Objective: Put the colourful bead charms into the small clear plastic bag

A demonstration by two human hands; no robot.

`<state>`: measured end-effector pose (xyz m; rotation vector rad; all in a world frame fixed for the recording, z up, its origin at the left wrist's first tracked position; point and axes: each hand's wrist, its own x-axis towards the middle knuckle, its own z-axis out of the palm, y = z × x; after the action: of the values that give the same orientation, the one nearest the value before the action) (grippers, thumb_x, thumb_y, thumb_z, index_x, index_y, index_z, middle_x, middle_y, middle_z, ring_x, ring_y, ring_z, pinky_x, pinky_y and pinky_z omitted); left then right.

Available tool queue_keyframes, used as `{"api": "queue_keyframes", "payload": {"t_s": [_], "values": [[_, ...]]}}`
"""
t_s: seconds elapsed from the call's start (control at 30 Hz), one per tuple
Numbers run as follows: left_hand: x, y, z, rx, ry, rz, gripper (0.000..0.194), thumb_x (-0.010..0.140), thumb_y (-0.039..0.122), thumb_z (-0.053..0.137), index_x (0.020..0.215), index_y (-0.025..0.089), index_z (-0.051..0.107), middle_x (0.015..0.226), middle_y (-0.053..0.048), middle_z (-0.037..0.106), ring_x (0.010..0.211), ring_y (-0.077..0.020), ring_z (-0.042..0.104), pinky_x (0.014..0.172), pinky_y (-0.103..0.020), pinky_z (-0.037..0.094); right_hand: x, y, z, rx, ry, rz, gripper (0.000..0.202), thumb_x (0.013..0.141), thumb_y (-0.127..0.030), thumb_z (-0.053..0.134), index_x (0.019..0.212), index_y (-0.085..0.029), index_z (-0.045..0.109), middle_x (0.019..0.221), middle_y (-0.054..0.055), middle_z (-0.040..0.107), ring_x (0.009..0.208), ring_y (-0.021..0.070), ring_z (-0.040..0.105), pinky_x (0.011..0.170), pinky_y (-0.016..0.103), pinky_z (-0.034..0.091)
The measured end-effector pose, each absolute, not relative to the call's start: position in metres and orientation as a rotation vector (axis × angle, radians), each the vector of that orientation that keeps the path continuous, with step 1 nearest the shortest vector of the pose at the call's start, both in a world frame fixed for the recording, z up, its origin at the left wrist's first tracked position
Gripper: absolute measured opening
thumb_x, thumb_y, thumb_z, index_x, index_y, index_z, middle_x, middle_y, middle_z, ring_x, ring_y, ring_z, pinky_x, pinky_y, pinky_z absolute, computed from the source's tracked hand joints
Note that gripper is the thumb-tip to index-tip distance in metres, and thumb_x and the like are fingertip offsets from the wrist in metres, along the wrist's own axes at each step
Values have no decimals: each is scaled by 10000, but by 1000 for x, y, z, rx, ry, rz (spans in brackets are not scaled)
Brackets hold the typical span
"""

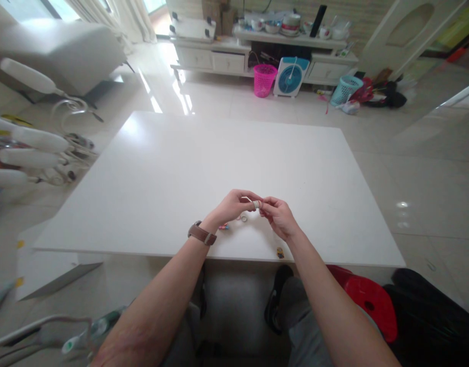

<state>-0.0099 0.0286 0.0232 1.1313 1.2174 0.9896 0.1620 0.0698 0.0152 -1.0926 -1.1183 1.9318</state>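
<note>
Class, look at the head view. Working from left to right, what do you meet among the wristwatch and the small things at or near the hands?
Wristwatch → small red-and-blue thing → small greenish ring → white band at the left hand → small yellow-and-dark thing.

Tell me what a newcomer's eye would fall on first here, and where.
Probably the broad white table filling the middle, with the left hand and right hand meeting above its near part at a small pale item too blurred to name. Next, likely the bright pink basket on the floor beyond, left of a blue-and-white fan. The red stool also stands out, at lower right.
</note>
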Motion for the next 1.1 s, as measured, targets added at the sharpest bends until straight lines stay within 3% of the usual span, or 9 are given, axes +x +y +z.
{"api": "queue_keyframes", "payload": {"t_s": [0.13,0.23,0.37,0.47,0.57,0.8,1.1], "values": [[-9,28,24,1120,1163,1073,228,793,346,751,883,139,721,754,-59,727,709,-157,672,616,-246,502,161,68,16,-1123,-1040,1935,387,540,-401,905,753,-181,667,651,-2,677,608,121,596,585,237,430],[-8,31,21,1091,1177,1169,178,790,305,742,844,143,690,754,-45,718,728,-143,675,691,-261,525,161,67,10,-1149,-1170,1794,295,646,-382,839,782,-187,665,706,10,696,661,143,631,625,257,457],[-9,35,19,1004,1297,1297,121,782,255,714,819,153,662,689,-9,674,664,-125,663,659,-247,521,159,59,-11,-1248,-1797,1360,53,798,-214,675,845,-188,676,803,22,690,732,160,623,727,308,487],[-9,37,21,967,1339,1355,100,776,234,696,782,158,631,625,16,632,603,-110,637,607,-226,497,155,47,-25,-1111,-2322,1061,231,822,-77,600,1001,-191,691,1026,64,683,948,190,601,885,340,474],[-10,39,22,945,1368,1388,115,769,225,695,755,161,601,596,31,605,563,-99,613,577,-214,474,150,39,-30,-1015,-2635,883,278,843,-39,586,1056,-188,684,1098,83,643,1066,210,546,961,336,437],[-8,40,23,932,1387,1383,135,773,220,694,753,164,572,590,35,591,526,-85,580,546,-204,444,144,42,-27,-1266,-2750,807,142,920,-102,545,870,-171,657,933,68,633,896,184,582,817,283,417],[2,31,23,1011,1409,1371,117,810,204,653,775,193,542,548,60,527,517,-82,543,511,-182,396,142,35,-36,-1422,-2813,697,107,939,-108,511,977,-148,603,1031,129,647,933,219,600,802,310,418]]}}
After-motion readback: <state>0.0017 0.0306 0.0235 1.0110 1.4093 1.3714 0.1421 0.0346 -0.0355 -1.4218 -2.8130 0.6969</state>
